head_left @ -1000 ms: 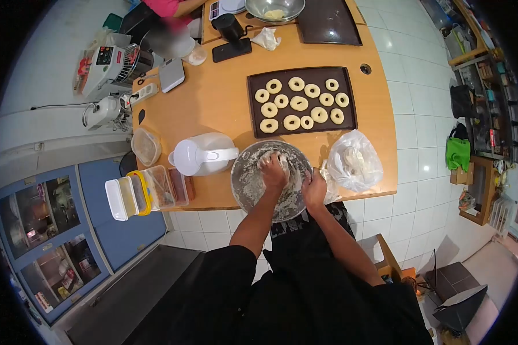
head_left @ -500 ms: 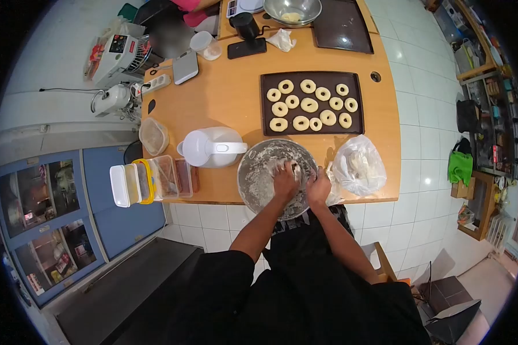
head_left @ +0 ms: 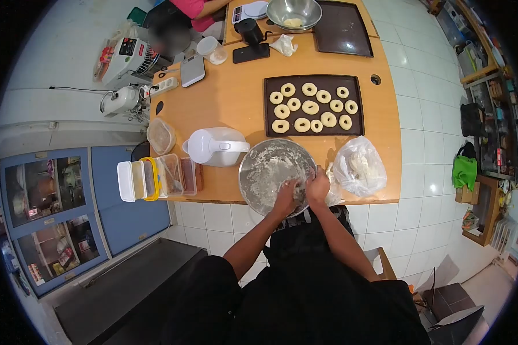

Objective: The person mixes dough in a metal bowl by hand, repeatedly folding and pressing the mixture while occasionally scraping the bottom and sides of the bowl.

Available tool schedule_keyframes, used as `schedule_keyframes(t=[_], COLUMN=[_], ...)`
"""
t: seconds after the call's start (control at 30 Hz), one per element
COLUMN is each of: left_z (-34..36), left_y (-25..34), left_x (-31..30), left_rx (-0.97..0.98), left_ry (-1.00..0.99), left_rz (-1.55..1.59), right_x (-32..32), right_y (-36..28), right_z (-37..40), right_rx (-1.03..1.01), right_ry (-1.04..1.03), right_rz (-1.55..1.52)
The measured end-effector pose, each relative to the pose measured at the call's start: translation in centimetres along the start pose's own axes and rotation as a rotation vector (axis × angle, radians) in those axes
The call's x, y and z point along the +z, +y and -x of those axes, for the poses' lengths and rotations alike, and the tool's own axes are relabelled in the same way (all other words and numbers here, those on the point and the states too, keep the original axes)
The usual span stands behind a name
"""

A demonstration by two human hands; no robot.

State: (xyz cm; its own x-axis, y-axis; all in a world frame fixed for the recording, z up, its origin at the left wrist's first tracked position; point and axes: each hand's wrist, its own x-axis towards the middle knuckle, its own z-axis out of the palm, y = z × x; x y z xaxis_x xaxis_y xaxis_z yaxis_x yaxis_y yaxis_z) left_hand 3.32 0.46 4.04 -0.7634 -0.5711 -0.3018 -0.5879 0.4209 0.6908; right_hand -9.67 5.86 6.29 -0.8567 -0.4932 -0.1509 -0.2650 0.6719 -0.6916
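Observation:
A metal bowl [head_left: 262,192] sits at the table's front edge, its inside coated with flour and sticky dough remains. My left hand [head_left: 286,198] is down inside the bowl near its front right wall, fingers curled together; what they hold, if anything, is hidden. With my right hand [head_left: 317,187] I am gripping the bowl's right rim. Just right of the bowl lies a clear plastic bag [head_left: 360,167] with pale dough in it. Behind the bowl, a dark tray [head_left: 358,127] bears several raw dough rings [head_left: 310,107].
Left of the bowl stand a white pitcher [head_left: 216,146] and plastic containers [head_left: 170,175]. Farther back are a phone [head_left: 251,53], a black jug [head_left: 248,31], a kitchen scale [head_left: 193,70], another bowl [head_left: 294,12] and a second tray [head_left: 342,29]. A person in a pink sleeve [head_left: 191,7] is at the back left.
My left hand has moved from the middle of the bowl toward its front right wall. My right hand remains on the rim. The view has shifted slightly, and more of the pink sleeve shows.

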Motion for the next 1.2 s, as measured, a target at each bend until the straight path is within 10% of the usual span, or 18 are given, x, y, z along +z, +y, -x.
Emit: schedule_keyframes(t=[0.23,0.33,0.4,0.5,0.63,0.73,0.93,1.03,1.2], left_z=[-1.3,-2.9,-5.5,-6.3,-5.8,-4.6,-2.2,-2.9,-4.0], left_y=[-0.6,-9.1,-11.7,-12.2,-6.5,-5.7,-1.4,-1.8,-4.0], left_x=[-3.7,2.3,3.5,4.6,2.9,4.7,1.9,1.3,-0.2], left_rx=[-0.576,-0.37,-0.314,-0.02,-0.239,-0.387,-0.474,-0.569,0.018], left_ry=[-0.078,0.078,0.092,0.277,0.454,0.669,0.621,0.39,0.598], left_rz=[0.023,-0.086,0.596,0.697,1.097,0.657,0.444,-0.149,-0.619], right_x=[-0.3,-0.4,-0.3,0.2,0.1,-0.3,-0.2,0.1,0.0], right_y=[-0.5,-0.8,-0.6,-0.1,-0.2,-0.5,-0.6,-0.4,-0.5], right_z=[-0.2,-0.2,-0.2,-0.1,-0.3,-0.3,-0.4,-0.4,-0.3], right_rx=[0.023,0.036,0.02,-0.011,-0.015,0.014,0.006,-0.013,-0.016], right_ry=[-0.028,-0.039,-0.017,-0.001,-0.022,-0.05,-0.027,-0.019,-0.033], right_rz=[0.018,0.032,0.036,0.051,0.087,0.075,0.067,0.079,0.087])
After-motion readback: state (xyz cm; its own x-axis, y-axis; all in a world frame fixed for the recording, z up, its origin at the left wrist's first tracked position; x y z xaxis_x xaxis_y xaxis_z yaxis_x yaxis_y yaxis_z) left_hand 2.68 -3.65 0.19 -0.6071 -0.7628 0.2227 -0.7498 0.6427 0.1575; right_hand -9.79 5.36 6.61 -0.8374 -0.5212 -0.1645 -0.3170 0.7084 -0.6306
